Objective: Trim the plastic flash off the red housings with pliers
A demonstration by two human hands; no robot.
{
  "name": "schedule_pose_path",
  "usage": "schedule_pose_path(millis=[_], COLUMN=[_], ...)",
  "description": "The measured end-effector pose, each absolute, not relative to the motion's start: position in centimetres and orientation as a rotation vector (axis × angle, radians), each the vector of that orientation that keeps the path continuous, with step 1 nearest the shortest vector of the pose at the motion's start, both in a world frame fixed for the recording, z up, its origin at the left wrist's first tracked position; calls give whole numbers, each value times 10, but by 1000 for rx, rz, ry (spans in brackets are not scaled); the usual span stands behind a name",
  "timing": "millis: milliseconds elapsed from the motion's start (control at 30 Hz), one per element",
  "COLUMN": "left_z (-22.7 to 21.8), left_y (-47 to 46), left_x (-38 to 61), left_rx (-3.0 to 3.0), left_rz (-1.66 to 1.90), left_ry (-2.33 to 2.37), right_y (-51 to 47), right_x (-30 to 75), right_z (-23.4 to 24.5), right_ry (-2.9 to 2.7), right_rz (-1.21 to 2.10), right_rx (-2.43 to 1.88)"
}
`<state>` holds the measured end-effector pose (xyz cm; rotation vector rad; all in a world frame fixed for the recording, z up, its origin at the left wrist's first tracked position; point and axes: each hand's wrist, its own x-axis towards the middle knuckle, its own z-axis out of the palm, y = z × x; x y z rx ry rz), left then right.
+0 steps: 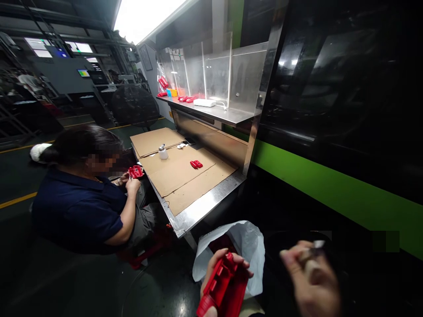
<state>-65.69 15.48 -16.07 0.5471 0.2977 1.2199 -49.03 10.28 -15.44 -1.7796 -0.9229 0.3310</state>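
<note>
My left hand (pixel 218 268) grips a red plastic moulded part (pixel 223 288) at the bottom middle, just in front of a white plastic bag (pixel 246 246) on the floor. My right hand (pixel 312 275), blurred at the lower right, pinches a small tool with a pale tip (pixel 313 248), held a little to the right of the red part and apart from it.
A steel workbench (pixel 205 207) covered with cardboard holds a small white bottle (pixel 163 152) and a red part (pixel 196 164). A seated co-worker (pixel 82 198) at its left handles another red part (pixel 135 171). An upper shelf (pixel 228 115) carries more red parts. A green-striped machine (pixel 330 185) stands at the right.
</note>
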Motion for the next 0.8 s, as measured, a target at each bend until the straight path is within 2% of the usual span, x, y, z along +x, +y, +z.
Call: schedule_pose_path(millis=[100,200,267,433,567,700,800], left_z=[-157,-160,-162,-156,-154,-161,-166], left_y=[161,168,171,169,164,173,194], left_x=[-672,-679,-680,-681,-677,-672,-680], left_rx=[365,211,212,186,205,395,403], left_rz=[1154,1184,1220,1209,1214,1358,1284], left_ry=[331,357,373,337,401,293,176], right_y=[105,108,107,98,97,101,109], right_x=[-420,-378,-378,-431,-463,-471,-479], right_z=[-156,-168,-176,-181,-167,-140,-115], right_ry=[-737,-788,-744,-778,-917,-1260,-1608], right_rz=[140,287,452,725,933,894,846], right_rx=[-2103,-2406,-2460,-2116,-1889,-1723,-1638])
